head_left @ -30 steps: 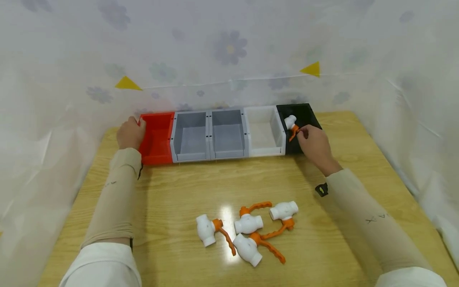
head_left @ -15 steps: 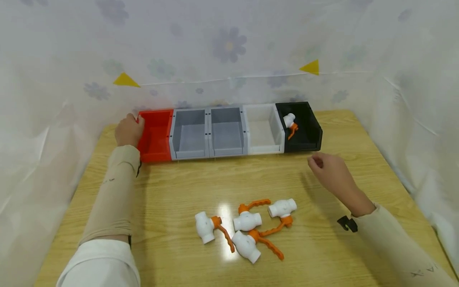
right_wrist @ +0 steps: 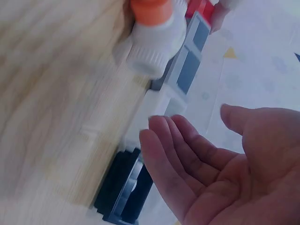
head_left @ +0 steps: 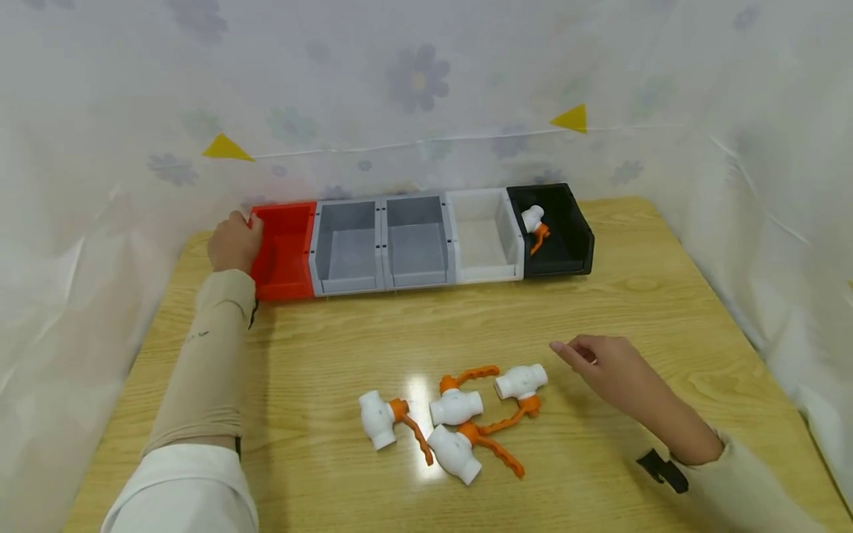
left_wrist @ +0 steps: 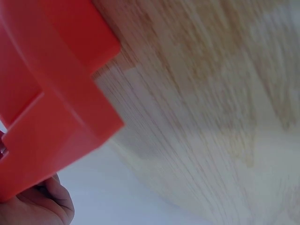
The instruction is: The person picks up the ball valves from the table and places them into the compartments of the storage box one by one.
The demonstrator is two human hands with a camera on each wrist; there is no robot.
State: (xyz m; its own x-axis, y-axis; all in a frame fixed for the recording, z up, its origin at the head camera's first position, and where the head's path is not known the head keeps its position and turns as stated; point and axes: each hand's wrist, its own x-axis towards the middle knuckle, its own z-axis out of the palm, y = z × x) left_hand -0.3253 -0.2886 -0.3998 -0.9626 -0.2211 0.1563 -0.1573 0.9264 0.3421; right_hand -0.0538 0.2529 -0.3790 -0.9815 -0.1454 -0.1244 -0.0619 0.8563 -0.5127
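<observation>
My left hand (head_left: pixel 233 243) grips the left wall of a red bin (head_left: pixel 283 255), thumb over its rim; the left wrist view shows that bin's corner (left_wrist: pixel 70 126) up close. My right hand (head_left: pixel 616 374) is held over the table with nothing in it, fingers relaxed and slightly bent. Just left of its fingertips lies a white ball valve (head_left: pixel 521 381) with an orange lever handle. More such valves lie beside it: one behind (head_left: pixel 456 407), one in front (head_left: pixel 455 453) and one apart at the left (head_left: pixel 378 420). Another valve (head_left: pixel 533 218) rests inside the black bin (head_left: pixel 578 263).
The bins stand in one row along the back of the wooden table (head_left: pixel 320 355). Between red and black are two grey bins (head_left: pixel 349 285) and a white bin (head_left: pixel 489 275). A flower-printed sheet (head_left: pixel 373 74) hangs behind and around the table.
My right hand has let go of the valve in the black bin and moved back toward the valves on the table, its fingers loosening. My left hand stays on the red bin.
</observation>
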